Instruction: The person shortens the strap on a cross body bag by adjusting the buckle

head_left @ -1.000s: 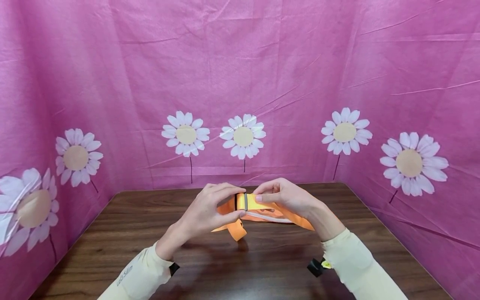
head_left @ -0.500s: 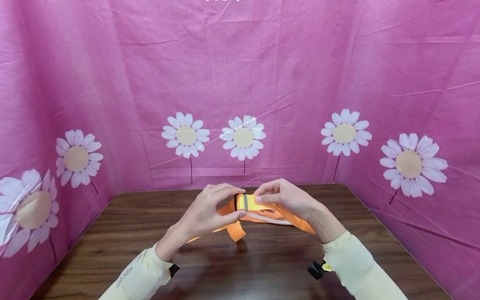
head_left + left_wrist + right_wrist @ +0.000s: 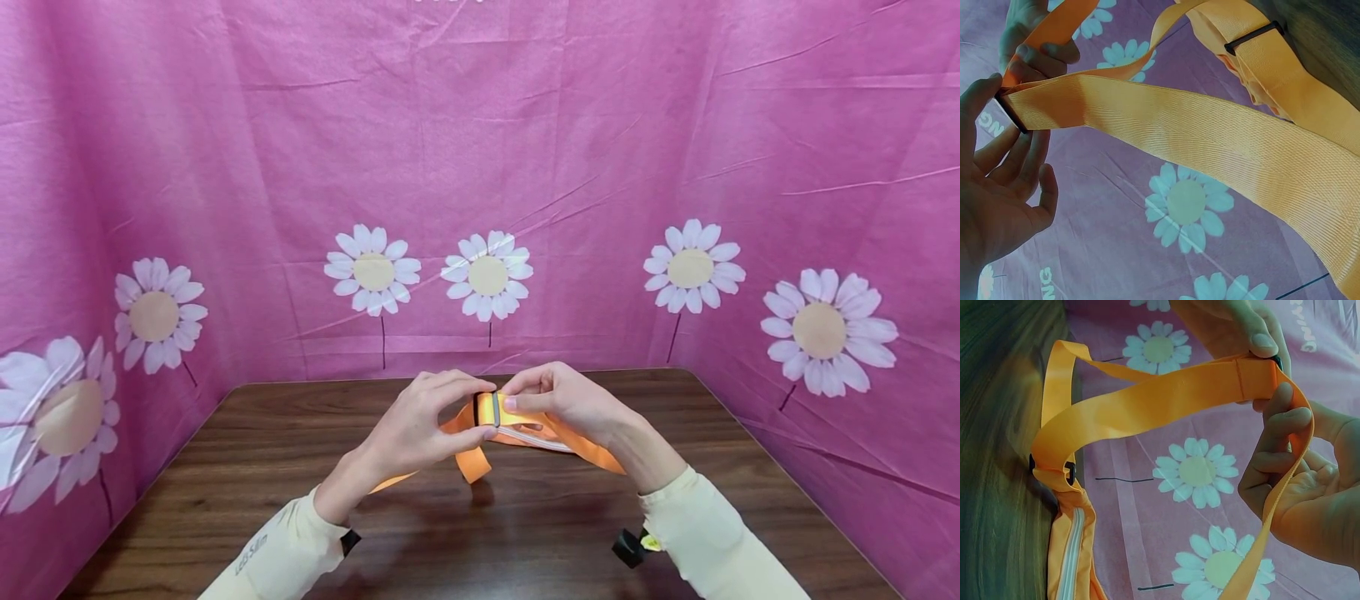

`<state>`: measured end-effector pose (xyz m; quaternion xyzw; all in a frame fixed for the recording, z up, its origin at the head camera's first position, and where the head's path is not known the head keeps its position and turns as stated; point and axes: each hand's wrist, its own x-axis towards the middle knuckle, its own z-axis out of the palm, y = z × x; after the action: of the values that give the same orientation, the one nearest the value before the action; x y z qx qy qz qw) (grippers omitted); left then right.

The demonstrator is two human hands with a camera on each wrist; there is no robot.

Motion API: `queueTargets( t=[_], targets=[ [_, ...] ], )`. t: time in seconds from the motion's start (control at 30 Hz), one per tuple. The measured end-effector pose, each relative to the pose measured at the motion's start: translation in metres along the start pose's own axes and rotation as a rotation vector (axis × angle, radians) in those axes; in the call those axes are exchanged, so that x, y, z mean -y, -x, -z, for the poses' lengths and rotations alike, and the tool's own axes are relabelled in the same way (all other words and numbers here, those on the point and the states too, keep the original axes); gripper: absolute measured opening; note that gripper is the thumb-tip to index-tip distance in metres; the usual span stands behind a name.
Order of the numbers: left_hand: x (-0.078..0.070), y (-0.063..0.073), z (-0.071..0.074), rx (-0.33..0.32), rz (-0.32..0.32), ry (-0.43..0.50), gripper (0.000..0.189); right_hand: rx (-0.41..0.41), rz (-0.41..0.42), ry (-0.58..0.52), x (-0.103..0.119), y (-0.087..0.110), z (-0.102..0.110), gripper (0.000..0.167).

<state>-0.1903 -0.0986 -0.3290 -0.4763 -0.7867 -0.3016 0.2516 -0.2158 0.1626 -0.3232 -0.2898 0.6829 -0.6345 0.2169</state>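
Observation:
In the head view my left hand [image 3: 405, 423] holds a dark slide buckle [image 3: 496, 410] by its top and bottom edges, between fingers and thumb. An orange webbing strap [image 3: 1166, 115] threads through this buckle. My right hand [image 3: 581, 404] pinches the strap between thumb and index finger, right beside the buckle. Below the hands, an orange zippered pouch [image 3: 1088, 550] with a white zipper [image 3: 1071, 556] lies on the table, partly hidden by the strap and right hand. A second dark slider [image 3: 1254, 37] sits on the strap in the left wrist view.
The dark wood-grain table [image 3: 300, 533] extends under both arms. A pink cloth [image 3: 480, 125] printed with white daisies hangs behind it and on both sides. Black wrist-worn pieces show at both cuffs, such as the right camera mount [image 3: 628, 547].
My right fingertips have shifted slightly left along the strap, closer to the buckle. The buckle and left hand have moved a little rightward. A loose strap length now shows further left below the left hand.

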Motion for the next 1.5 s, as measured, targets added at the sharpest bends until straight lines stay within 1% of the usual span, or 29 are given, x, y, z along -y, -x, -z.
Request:
queueTargets(
  t=[0.2, 0.33, 0.43, 0.53, 0.77, 1.1, 1.23, 1.4, 1.5],
  targets=[
    [-0.001, 0.000, -0.001, -0.005, -0.018, -0.006, 0.047, 0.008, -0.009, 0.008, 0.002, 0.001, -0.001, 0.025],
    [0.000, -0.001, 0.000, -0.006, -0.022, -0.019, 0.046, 0.003, -0.026, 0.066, 0.004, 0.003, 0.003, 0.026],
    [0.000, -0.001, 0.000, -0.007, -0.015, -0.025, 0.046, -0.017, -0.030, 0.126, 0.004, 0.004, 0.008, 0.026],
    [0.001, 0.000, 0.001, -0.010, -0.002, -0.025, 0.045, -0.033, -0.027, 0.144, 0.002, 0.005, 0.012, 0.026],
    [0.004, 0.001, 0.003, -0.017, 0.001, -0.015, 0.045, -0.052, -0.019, 0.158, 0.001, 0.005, 0.014, 0.026],
    [0.004, 0.001, 0.003, -0.018, 0.005, -0.009, 0.045, -0.081, -0.013, 0.158, 0.003, 0.004, 0.008, 0.024],
    [0.004, 0.001, 0.002, -0.005, 0.015, -0.012, 0.045, -0.070, 0.000, 0.151, 0.002, 0.003, 0.006, 0.023],
    [0.004, 0.000, 0.001, 0.011, 0.028, -0.013, 0.045, -0.039, 0.014, 0.102, 0.000, 0.000, 0.003, 0.023],
    [0.004, 0.000, 0.000, 0.019, 0.022, -0.016, 0.045, -0.037, 0.015, 0.102, -0.001, -0.002, 0.002, 0.023]
  ],
)
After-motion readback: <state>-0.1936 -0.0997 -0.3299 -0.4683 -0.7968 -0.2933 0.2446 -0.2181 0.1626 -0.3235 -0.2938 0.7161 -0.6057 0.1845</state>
